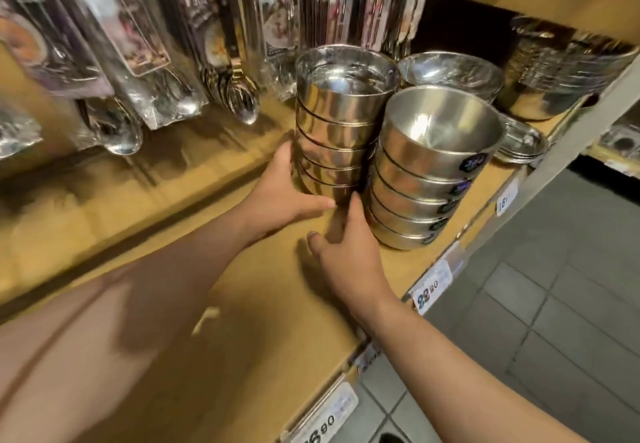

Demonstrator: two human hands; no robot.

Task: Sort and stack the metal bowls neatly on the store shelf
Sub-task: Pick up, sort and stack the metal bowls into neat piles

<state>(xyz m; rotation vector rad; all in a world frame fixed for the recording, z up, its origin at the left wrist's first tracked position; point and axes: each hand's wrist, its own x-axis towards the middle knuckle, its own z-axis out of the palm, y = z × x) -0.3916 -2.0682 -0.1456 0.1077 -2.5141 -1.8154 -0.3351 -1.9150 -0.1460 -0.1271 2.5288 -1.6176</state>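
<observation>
— On the wooden shelf, what do we log first?

— Two stacks of metal bowls, side by side. We note the taller stack standing upright toward the back, and the front stack just to its right, touching or nearly so. Small dark stickers show on the front stack's rims.

— And the hands?

— We see the left hand wrapped round the base of the taller stack, fingers curled behind it, thumb laid along the shelf in front. The right hand lies loose, fingers fairly straight, tips reaching the gap between the two stacks at shelf level; it grips nothing.

— Surroundings?

— We mark packaged spoons hanging at the back, more bowls behind, price tags along the shelf edge.
</observation>
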